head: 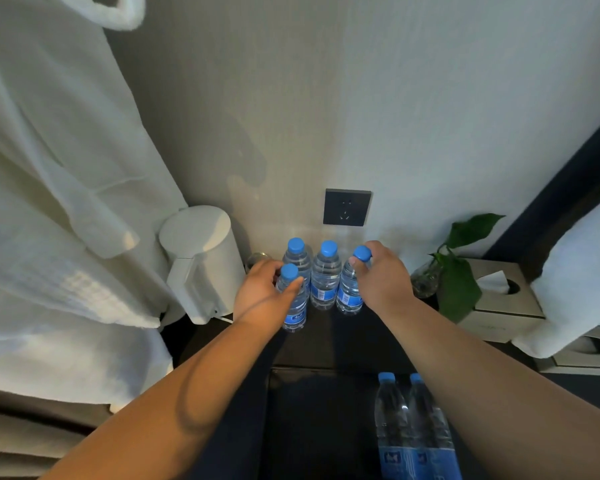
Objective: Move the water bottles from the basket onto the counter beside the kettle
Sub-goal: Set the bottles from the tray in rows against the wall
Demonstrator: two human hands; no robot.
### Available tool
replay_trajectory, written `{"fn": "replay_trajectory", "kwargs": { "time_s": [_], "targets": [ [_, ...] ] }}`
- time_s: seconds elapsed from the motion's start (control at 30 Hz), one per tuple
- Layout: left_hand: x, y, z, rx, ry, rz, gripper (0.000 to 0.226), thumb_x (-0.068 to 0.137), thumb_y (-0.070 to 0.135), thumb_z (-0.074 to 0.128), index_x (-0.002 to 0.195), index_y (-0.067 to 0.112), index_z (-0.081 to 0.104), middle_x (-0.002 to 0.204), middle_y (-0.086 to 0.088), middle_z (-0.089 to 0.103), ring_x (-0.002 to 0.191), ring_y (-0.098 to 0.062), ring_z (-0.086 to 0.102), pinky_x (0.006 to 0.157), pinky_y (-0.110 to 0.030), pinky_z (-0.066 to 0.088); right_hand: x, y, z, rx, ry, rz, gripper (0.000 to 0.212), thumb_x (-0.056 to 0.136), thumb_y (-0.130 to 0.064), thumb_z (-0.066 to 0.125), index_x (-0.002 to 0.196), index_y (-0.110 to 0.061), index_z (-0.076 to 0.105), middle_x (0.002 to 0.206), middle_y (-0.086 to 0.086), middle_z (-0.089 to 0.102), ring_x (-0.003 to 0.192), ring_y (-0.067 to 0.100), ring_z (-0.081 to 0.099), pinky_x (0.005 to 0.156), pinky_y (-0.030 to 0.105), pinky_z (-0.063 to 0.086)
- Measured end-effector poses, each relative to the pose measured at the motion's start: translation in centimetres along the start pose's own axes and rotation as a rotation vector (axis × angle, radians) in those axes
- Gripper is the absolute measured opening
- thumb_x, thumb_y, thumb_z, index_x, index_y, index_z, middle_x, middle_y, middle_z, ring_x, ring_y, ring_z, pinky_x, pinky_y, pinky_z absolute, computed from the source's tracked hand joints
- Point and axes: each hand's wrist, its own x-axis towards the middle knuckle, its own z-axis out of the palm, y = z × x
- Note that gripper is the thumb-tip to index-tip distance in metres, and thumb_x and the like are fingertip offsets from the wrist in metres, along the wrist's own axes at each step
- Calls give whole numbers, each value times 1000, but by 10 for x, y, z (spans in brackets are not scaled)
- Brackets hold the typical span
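Several small clear water bottles with blue caps stand on the dark counter (pixel 329 341) right of the white kettle (pixel 205 261). My left hand (pixel 260 292) grips the front left bottle (pixel 293 306) at its neck. My right hand (pixel 381 275) grips the rightmost bottle (pixel 350 292) just under its cap. Between them, two bottles stand free against the wall, one at the left rear (pixel 296 254) and one in the middle (pixel 326 275). Two larger bottles (pixel 409 431) stand upright in the dark basket (pixel 312 410) at the bottom, partly behind my right forearm.
A white bathrobe (pixel 56 202) hangs at the left beside the kettle. A black wall socket (pixel 347 207) sits above the bottles. A glass vase with a green plant (pixel 454 271) and a tissue box (pixel 499 299) stand at the right. A small glass (pixel 257 259) peeks out behind my left hand.
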Motion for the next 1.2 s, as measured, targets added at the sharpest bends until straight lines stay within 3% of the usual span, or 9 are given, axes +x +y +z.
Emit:
{"fn": "replay_trajectory", "kwargs": {
  "time_s": [0.2, 0.33, 0.43, 0.53, 0.67, 0.87, 1.07, 1.2],
  "targets": [
    [0, 6, -1, 31, -14, -42, 29, 80, 58, 74, 93, 38, 58, 92, 18, 57, 81, 0, 56, 65, -19, 42, -12, 12, 1, 77, -50, 70, 46, 99, -36, 64, 139, -20, 49, 123, 4, 62, 101, 22, 62, 83, 39, 54],
    [-8, 3, 3, 15, -52, -159, 38, 76, 64, 73, 96, 40, 52, 94, 19, 58, 82, 1, 57, 68, -28, 46, -32, 36, 7, 19, -178, 198, 64, 98, -40, 65, 150, -17, 37, 139, 12, 55, 112, 25, 61, 83, 34, 50],
    [-24, -6, 8, -6, -79, -228, 44, 76, 65, 74, 104, 45, 47, 96, 23, 57, 86, -3, 59, 75, -29, 48, -53, 62, 14, -78, -283, 242, 59, 97, -44, 65, 146, -20, 45, 137, 9, 59, 114, 23, 62, 86, 32, 49],
    [-42, -17, 18, 89, -112, -272, 49, 80, 65, 71, 113, 35, 51, 103, 14, 62, 93, -11, 63, 79, -35, 54, -76, 87, 20, -168, -369, 284, 47, 96, -47, 63, 137, -26, 54, 129, 2, 61, 104, 16, 61, 81, 29, 47],
    [-68, -22, 39, 186, -230, -321, 32, 86, 62, 63, 97, 34, 55, 83, 14, 65, 84, -11, 66, 75, -33, 54, -105, 112, 23, -251, -434, 289, 39, 97, -49, 61, 130, -28, 60, 124, -2, 60, 107, 16, 60, 88, 32, 51],
    [-97, -8, 75, 237, -433, -287, 29, 88, 59, 62, 96, 31, 63, 82, 12, 67, 83, -8, 64, 74, -29, 52, -132, 130, 14, -282, -339, 173, 25, 99, -41, 60, 117, -27, 66, 108, -7, 58, 109, 16, 55, 86, 31, 49],
    [-119, 16, 110, 268, -595, -193, 37, 88, 63, 59, 101, 30, 66, 100, 8, 71, 96, -15, 67, 81, -30, 53, -154, 150, -7, -284, -225, 242, 44, 99, -40, 59, 140, -27, 52, 129, -2, 56, 122, 20, 48, 94, 38, 51],
    [-137, 31, 131, 292, -704, -183, 49, 87, 69, 53, 98, 25, 71, 93, 7, 72, 90, -15, 67, 76, -32, 53, -162, 170, -14, -218, -250, 318, 40, 97, -47, 58, 131, -27, 56, 115, -4, 60, 98, 14, 59, 74, 32, 51]
  ]
}}
